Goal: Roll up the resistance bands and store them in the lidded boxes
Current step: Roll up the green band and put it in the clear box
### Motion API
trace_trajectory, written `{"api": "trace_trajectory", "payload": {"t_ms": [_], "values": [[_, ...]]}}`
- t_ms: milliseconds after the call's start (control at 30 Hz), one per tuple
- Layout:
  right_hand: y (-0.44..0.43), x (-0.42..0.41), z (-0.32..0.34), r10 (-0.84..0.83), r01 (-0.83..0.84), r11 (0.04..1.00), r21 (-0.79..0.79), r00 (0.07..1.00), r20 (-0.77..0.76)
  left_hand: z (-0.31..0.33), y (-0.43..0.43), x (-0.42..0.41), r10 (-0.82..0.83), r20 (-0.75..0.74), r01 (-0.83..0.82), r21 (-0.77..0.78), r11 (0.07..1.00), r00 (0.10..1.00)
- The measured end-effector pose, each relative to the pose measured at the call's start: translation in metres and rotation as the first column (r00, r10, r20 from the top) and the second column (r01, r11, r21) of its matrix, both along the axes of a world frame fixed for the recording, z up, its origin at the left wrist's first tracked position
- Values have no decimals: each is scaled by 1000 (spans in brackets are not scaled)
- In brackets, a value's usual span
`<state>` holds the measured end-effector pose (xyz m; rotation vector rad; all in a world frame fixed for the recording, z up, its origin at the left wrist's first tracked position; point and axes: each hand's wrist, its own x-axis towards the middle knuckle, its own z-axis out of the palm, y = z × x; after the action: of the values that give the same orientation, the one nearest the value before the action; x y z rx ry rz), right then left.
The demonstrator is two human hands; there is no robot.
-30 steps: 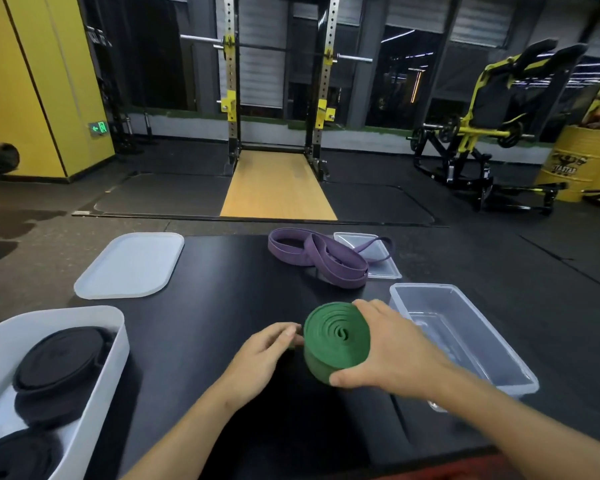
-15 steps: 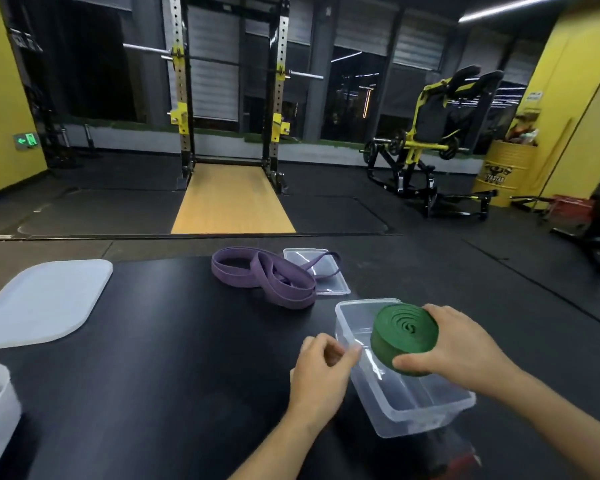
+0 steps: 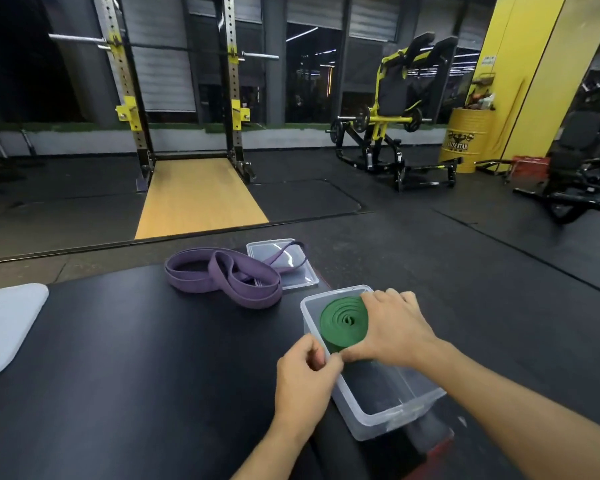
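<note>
Band roll (image 3: 342, 320) inside clear box (image 3: 388, 412) is gripped by right hand (image 3: 394, 327); left hand (image 3: 305, 374) pinches box rim.

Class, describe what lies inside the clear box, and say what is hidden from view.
A rolled green band is at the far end of the box, gripped by the right hand, which covers its right side. The left hand at the rim hides its near edge.

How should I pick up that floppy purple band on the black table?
Grab the loose purple rubber resistance band from above, where its loops cross in the middle. It lies flat on the black table, one end over the flat clear plastic lid, so pinching the crossing probably gathers every strand.
</note>
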<state>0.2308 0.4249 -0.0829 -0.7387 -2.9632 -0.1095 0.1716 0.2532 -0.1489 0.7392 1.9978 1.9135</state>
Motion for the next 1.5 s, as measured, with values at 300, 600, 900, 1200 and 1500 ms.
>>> {"api": "trace_trajectory", "payload": {"t_ms": [300,600,900,1200,1500], "values": [[8,-4,-7,98,-102,993,67,993,64,3,4,6,31,-69,-30,28,999,997],[14,-9,-2,169,-212,963,168,957,236,2,1,9,62,-55,-59,43,997,997],[19,-5,1,193,-197,980,-1,961,198,0,2,7,36,-39,-34,41,999,999],[25,6,6,239,-233,971,-55,950,199,-4,1,4,-12,-19,13,57,998,1000],[21,9,-3,234,-243,970,23,953,194,-4,0,4,-29,-29,30,50,998,999]]}}
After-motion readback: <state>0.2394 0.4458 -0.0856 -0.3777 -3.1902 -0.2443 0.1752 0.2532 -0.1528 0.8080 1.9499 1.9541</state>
